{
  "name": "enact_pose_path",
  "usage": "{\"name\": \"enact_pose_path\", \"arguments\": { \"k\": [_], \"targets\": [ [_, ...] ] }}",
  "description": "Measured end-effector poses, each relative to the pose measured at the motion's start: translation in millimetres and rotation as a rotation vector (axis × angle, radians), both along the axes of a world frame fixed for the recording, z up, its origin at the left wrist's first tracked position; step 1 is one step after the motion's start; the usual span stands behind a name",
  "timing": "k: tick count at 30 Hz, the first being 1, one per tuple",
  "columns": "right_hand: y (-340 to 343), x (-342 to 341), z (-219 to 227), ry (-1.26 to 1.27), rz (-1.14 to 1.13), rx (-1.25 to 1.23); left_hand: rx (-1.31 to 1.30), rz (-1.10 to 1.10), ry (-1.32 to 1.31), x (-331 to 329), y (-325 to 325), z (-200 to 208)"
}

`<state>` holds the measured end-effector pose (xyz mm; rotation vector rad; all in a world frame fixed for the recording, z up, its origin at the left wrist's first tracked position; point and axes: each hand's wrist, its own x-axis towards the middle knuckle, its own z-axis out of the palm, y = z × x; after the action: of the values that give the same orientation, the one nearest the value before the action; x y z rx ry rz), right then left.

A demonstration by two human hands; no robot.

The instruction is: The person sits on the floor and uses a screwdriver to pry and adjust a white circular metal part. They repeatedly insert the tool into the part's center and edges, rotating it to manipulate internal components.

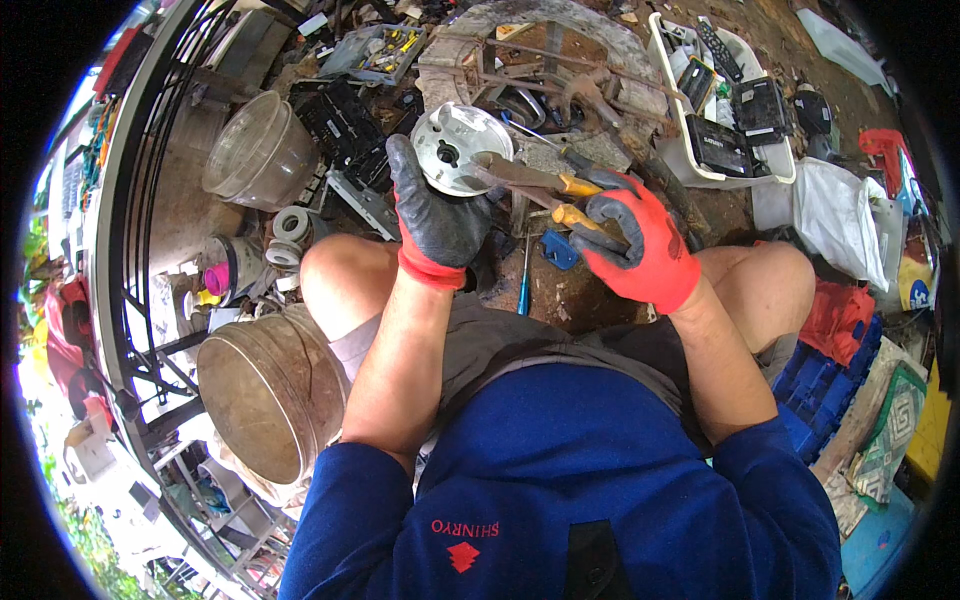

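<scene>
My left hand [437, 222], in a red and black work glove, is closed around the lower edge of a round silver metal drum [437, 127] with a dark hole at its centre. Pliers [528, 176] with yellow handles are gripped in my right hand [645, 243], gloved the same way. Their jaws reach the right side of the drum's face, parted handles toward my palm. Whether the jaws pinch the metal cannot be made out. Below them, a screwdriver with a blue handle [524, 294] and a small blue piece [560, 250] lie on the ground between my knees.
A rusty hammer [588, 95] and bars lie across a round frame [455, 45] ahead. At the right stands a white bin [652, 60] of black electronic parts. Left are a clear tub [225, 185], a dirty bucket [265, 405] and a metal rack [122, 200].
</scene>
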<state>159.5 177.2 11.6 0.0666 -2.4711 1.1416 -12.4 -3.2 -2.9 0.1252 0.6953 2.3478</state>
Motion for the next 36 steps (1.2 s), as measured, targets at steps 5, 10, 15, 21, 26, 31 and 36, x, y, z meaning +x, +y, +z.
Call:
{"name": "enact_pose_path", "arguments": {
  "k": [5,10,15,21,26,31,36],
  "targets": [
    [-2.6,0.2,-5.7,0.081,0.027,0.036,-0.029,-0.013,0.006,0.1,0.3,-4.5],
    [-3.6,1.3,-9.0,0.090,0.018,0.045,-0.052,-0.049,0.020,1.1,0.4,-5.4],
    [-2.7,-1.1,-2.7,0.100,0.062,0.077,-0.054,-0.037,0.007,5.2,1.6,-4.5],
    [-4.1,-1.1,0.4,0.048,0.048,0.082,-0.045,-0.034,0.007,3.9,1.2,-4.7],
    [-3.9,-2.7,0.5,0.090,0.057,0.097,-0.094,-0.009,-0.001,1.7,1.2,-9.4],
    [-2.0,-4.2,1.2,0.086,0.067,0.117,-0.130,-0.018,0.014,1.2,0.1,-14.6],
    [-0.3,-2.6,-2.5,0.071,0.079,0.115,-0.151,-0.024,0.050,2.9,0.8,-11.5]
  ]
}}
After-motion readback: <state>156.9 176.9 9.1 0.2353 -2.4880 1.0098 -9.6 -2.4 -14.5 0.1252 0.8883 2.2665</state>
